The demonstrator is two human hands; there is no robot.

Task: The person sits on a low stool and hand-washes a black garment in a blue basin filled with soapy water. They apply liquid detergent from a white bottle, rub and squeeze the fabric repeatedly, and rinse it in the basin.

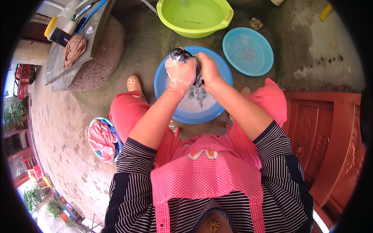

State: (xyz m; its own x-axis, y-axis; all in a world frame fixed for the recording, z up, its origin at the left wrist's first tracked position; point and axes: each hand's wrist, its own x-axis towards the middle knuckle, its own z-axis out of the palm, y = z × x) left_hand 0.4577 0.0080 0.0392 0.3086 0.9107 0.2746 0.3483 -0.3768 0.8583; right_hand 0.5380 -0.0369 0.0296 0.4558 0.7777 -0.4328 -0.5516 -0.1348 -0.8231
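Observation:
A dark, soapy cloth is bunched between my two hands, above a blue plastic basin. My left hand, coated in suds, is closed around it, with one dark wad poking out past the fingers. On the other side my right hand grips the cloth too, its fingertips partly hidden. White foamy water lies in the basin below, with a darker patch in the foam.
A lime-green basin of water stands beyond, and a shallow turquoise basin sits at right. Pink and blue clothes fill a tub by my left leg. A stone slab bears a phone and pouch. Red wooden door at right.

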